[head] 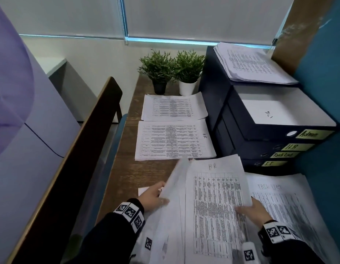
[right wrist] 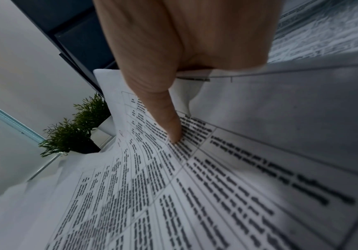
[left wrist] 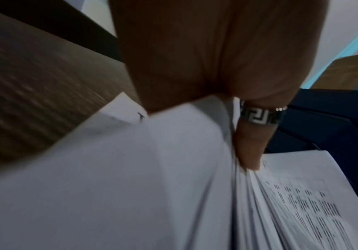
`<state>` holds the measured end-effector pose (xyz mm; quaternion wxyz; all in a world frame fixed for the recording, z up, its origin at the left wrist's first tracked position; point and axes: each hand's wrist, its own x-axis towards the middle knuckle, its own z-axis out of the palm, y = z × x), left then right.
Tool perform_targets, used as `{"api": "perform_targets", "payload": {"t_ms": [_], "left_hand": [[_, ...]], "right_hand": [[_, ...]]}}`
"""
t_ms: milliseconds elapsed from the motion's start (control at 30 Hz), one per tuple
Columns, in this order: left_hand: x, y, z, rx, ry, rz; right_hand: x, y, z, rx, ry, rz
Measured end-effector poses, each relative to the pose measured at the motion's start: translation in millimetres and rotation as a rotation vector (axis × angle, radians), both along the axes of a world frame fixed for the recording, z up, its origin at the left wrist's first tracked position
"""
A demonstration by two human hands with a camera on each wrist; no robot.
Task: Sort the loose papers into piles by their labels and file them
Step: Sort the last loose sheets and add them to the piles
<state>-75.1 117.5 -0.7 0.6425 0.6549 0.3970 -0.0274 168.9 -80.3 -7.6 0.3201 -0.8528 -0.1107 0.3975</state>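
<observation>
Head view: on the desk, the left hand pinches lifted sheets while the right hand pinches the HR page, whose long axis runs away toward the binders. Left wrist view alone shows a ringed finger tucked between fanned sheets. Right wrist view shows the thumb pressing the print.

Printed table text on the white HR-labelled sheet is too small to read. The left hand's fingers are largely buried among blurred white pages.
</observation>
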Motion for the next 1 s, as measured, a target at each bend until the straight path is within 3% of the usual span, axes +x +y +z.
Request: {"api": "perform_targets", "payload": {"t_ms": [67,133,300,367,533,767,1000], "left_hand": [[-1,-6,-3,-0.043,0.096,-0.093],[2,-11,-5,0.027,0.165,-0.219],[18,-28,1,0.236,0.146,-0.351],[21,-34,9,0.128,0.052,-0.320],[20,-29,16,-0.111,-0.014,-0.026],[12,-5,-8,-0.023,0.168,0.069],[0,15,-4,0.300,0.229,-0.360]], "right_hand": [[-1,1,-1,-0.012,-0.003,-0.003],[-2,2,-1,-0.023,-0.019,-0.014],[-4,2,-4,-0.038,-0.005,-0.046],[-3,1,-6,-0.048,-0.004,-0.043],[-6,1,-6,-0.024,-0.020,-0.050],[-3,-2,-13,0.013,-0.048,-0.042],[-2,-4,-16,0.034,-0.061,-0.036]]}}
